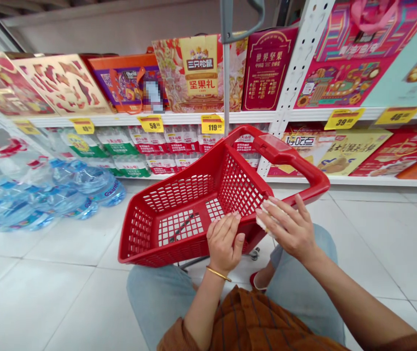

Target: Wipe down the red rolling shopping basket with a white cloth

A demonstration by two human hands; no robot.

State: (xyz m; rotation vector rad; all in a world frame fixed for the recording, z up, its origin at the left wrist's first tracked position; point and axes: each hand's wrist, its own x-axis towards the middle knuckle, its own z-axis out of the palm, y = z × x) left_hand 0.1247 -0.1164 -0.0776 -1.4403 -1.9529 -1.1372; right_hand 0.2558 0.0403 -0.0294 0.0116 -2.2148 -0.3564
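Observation:
A red plastic shopping basket on wheels stands tilted on the white floor in front of my knees. My left hand rests on its near rim, fingers curled over the edge and gripping it. My right hand presses a small white cloth against the basket's right outer wall, fingers wrapped over the cloth. The basket's red handle bar curves above my right hand. A grey pull handle rises from the basket's far side. The basket holds nothing that I can see.
Store shelves run along the back with boxed gift sets above and bottled-water packs below, with yellow price tags. Large blue water jugs lie on the floor at the left. I squat in jeans on white tiles.

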